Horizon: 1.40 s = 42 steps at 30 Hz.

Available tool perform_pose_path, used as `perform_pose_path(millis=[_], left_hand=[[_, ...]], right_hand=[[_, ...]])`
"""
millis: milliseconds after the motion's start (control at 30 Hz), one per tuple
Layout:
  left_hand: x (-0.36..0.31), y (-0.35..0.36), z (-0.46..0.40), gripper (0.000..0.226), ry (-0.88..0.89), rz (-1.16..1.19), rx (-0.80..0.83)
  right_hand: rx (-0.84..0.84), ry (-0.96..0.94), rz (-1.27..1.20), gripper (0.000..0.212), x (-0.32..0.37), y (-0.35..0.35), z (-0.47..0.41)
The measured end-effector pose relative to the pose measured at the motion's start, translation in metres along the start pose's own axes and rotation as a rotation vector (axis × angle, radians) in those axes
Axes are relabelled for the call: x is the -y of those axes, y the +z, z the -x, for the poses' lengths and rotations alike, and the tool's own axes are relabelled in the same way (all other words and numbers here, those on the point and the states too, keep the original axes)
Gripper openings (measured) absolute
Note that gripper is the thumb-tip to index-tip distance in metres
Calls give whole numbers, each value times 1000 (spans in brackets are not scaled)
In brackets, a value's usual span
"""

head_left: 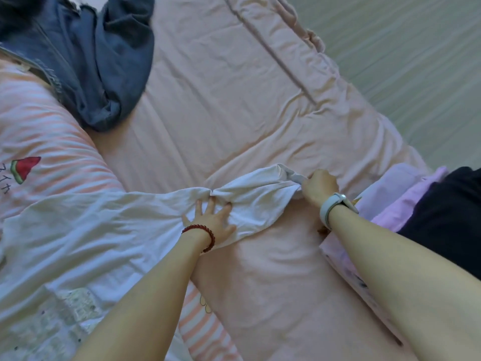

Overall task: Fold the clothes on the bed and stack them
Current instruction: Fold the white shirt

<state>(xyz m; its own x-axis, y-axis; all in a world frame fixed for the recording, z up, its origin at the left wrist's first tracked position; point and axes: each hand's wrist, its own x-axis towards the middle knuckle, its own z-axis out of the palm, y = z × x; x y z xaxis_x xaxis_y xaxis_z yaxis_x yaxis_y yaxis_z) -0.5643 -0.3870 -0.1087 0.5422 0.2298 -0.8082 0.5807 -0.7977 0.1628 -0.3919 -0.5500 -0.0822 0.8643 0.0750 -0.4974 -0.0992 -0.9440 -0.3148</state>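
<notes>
folding: we judge the task early; we see the white cotton shirt (104,225) only being stretched flat on the pink sheeted bed (234,100).
left hand (212,221): fingers spread, pressing the shirt's sleeve.
right hand (318,187): curled, pinching the sleeve's cuff end.
done: folded lilac and pink pieces (398,199) stacked at our right.
left: crumpled blue denim garment (104,61); soft pink-striped watermelon top (39,142).

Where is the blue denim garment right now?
In the head view, the blue denim garment lies bunched at the upper left of the pink bed sheet, above the striped watermelon-print bedding, away from both hands.
</notes>
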Motion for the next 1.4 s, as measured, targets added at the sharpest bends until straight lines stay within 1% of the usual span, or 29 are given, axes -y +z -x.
perform_pose_path(millis=[33, 100, 167, 233, 300, 367, 433, 467, 500, 533, 600, 633, 667, 733, 767, 800, 867, 900, 933, 967, 1033, 1100, 1133, 1233, 1267, 1367, 1400], left_hand=[[-2, -3, -1, 57, -8, 15, 15], [-4, -8, -2, 56, -20, 42, 45], [-2, -10, -4, 55, -30, 64, 56], [-1, -9, -4, 53, -25, 63, 47], [-1, -7, -4, 53, -17, 56, 23], [-1, -6, -6, 54, -18, 86, 11], [0, -6, -9, 57, -19, 115, 13], [1, -6, -11, 57, -19, 118, 16], [1, -5, -12, 58, -18, 114, 18], [1, -5, -12, 58, -21, 107, 20], [0, -4, -12, 58, -30, 91, 24], [-1, -4, -13, 58, -29, 88, 24], [-1, -4, -14, 58, -25, 90, 24], [-1, -5, -15, 59, -21, 98, 31], [-2, -5, -14, 60, -24, 101, 37], [-2, -5, -13, 61, -29, 100, 39], [-5, -5, -9, 62, -35, 83, 34], [-6, -5, -7, 62, -37, 76, 26], [-6, -4, -6, 62, -35, 73, 16], [-5, -4, -6, 61, -30, 70, 9], [-2, -2, -6, 61, -23, 62, -2], [-1, 1, -6, 61, -24, 35, -17], [-2, 2, -6, 61, -26, 22, -30], [-5, 6, -4, 61, -33, 14, -71], [-5, 7, -4, 62, -35, 11, -83], [-6, 8, -2, 63, -35, 6, -89], [-5, 7, -2, 63, -36, 8, -87]], right_hand=[[-11, 24, -87, 17, 0, -11, -5], [-14, 112, -421, 18, 0, -30, -14], [41, 201, -760, 19, 4, -49, -19], [84, 274, -1020, 16, 8, -66, -26], [63, 346, -1190, 20, 9, -77, -36], [43, 376, -1220, 22, 4, -80, -45], [21, 339, -1180, 28, 0, -77, -53], [0, 282, -1132, 27, -1, -74, -55], [-34, 183, -1025, 21, -2, -73, -56], [-78, 41, -846, 17, -1, -73, -54], [-200, -277, -457, 15, -3, -77, -48], [-240, -372, -308, 17, -4, -80, -42], [-269, -424, -194, 18, -6, -82, -39], [-320, -418, -117, 19, -13, -79, -41], [-334, -341, -176, 19, -15, -74, -43], [-316, -218, -280, 18, -14, -69, -44], [-183, 21, -456, 16, -12, -55, -44], [-104, 86, -463, 17, -12, -48, -43], [-56, 110, -441, 21, -12, -42, -41], [-65, 92, -416, 29, -11, -37, -38], [-121, -64, -378, 38, -11, -32, -34], [-108, -236, -293, 41, -10, -27, -38], [-77, -281, -233, 41, -7, -25, -40], [70, -266, -31, 29, 10, -24, -46], [110, -248, -5, 30, 16, -25, -48], [184, -169, 64, 17, 25, -27, -53], [211, -149, 103, 17, 26, -27, -52]])
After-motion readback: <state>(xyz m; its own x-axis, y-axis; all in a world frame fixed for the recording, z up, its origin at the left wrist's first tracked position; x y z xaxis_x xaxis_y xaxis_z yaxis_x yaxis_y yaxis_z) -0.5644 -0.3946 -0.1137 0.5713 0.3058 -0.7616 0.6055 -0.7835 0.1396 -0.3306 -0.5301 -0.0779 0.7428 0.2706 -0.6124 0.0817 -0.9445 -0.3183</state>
